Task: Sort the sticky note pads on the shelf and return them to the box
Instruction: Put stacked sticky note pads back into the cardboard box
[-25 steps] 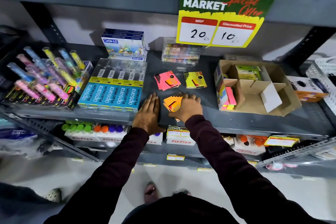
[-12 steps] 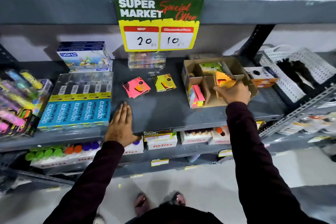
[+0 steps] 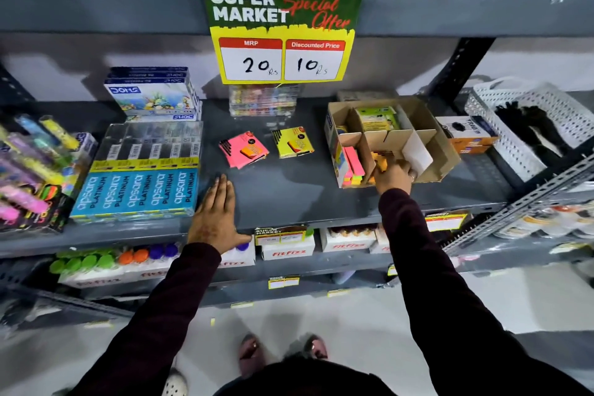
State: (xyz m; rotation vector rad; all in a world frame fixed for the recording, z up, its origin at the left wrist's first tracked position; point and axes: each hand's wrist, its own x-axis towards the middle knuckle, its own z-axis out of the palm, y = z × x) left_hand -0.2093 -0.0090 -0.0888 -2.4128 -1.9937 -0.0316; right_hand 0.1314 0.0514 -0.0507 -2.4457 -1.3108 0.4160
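A brown cardboard box [image 3: 440, 141] with dividers stands on the grey shelf [image 3: 289, 199] at the right. My right hand [image 3: 393, 175] reaches into its front middle compartment, fingers closed on orange sticky note pads [image 3: 379, 161]. Pink and yellow pads [image 3: 352, 165] stand in the left compartment, and a green pack [image 3: 377, 119] lies in the back one. A pink sticky note stack [image 3: 242, 149] and a yellow one [image 3: 293, 142] lie loose on the shelf's middle. My left hand [image 3: 215, 212] rests flat on the shelf's front edge, fingers spread.
Blue Apsara pencil boxes [image 3: 138, 183] lie just left of my left hand, with highlighters [image 3: 29, 167] further left. A Doms box stack [image 3: 151, 93] and clear packs [image 3: 262, 100] sit behind. A white basket [image 3: 530, 125] stands right of the cardboard box. A price sign [image 3: 283, 35] hangs above.
My right hand carried the orange pads from the shelf's front to the box, then lowered them into the front middle compartment. The left hand stayed flat on the shelf.
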